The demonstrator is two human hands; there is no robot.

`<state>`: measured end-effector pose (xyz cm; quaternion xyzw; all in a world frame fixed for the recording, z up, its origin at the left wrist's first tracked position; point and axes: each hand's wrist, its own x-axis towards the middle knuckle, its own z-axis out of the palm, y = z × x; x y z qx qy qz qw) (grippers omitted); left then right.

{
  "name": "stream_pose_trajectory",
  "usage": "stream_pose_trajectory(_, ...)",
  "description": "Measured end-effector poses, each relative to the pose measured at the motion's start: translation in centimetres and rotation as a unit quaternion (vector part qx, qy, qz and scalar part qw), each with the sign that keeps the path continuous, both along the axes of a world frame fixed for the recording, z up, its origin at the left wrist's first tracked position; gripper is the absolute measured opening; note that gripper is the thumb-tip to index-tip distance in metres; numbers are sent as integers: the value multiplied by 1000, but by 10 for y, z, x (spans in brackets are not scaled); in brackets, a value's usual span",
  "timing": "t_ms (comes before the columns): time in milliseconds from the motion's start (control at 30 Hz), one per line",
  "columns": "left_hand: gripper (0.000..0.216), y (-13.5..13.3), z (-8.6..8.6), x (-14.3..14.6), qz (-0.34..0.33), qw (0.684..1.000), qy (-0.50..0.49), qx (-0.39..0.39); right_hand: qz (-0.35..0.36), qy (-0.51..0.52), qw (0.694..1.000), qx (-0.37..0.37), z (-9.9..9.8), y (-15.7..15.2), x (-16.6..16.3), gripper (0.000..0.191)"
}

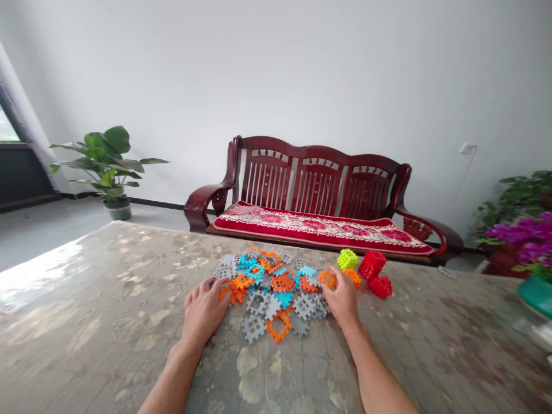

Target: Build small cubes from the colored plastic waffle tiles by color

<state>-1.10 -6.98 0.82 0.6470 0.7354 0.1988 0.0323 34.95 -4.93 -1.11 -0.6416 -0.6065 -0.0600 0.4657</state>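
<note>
A loose pile of flat interlocking plastic tiles with notched edges lies on the table, among them a grey tile (254, 328), an orange tile (279, 325) and a blue tile (284, 298). At the pile's left edge, my left hand (204, 310) has thumb and forefinger closed on an orange tile (223, 292), partly hidden by the fingers. On the right side my right hand (344, 300) pinches another orange tile (328, 279). Just beyond that hand sit a yellow-green block (347, 259), an orange block (353, 278) and red blocks (372, 265), built from such tiles.
A patterned cover spreads over the table (107, 322). Behind it stands a dark red wooden bench (319, 178) with a red floral cushion (319, 224). A potted plant (115, 167) is at the left; purple flowers in a teal pot (537, 296) are at the right.
</note>
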Motion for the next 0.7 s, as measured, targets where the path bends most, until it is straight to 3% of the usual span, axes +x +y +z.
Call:
stream_pose_trajectory(133, 43, 1, -2, -1, -1, 1000, -1, 5, -64, -22, 996, 63, 11, -1, 20, 45)
stream_pose_trajectory(300, 44, 0, 0, 0, 1, 1000, 7, 1, -143, -4, 986, 82, 11, -2, 50, 46)
stream_pose_trajectory(700, 43, 2, -4, -1, 1, 1000, 12, 6, -158, 5, 985, 66, -2, 9, 61, 52)
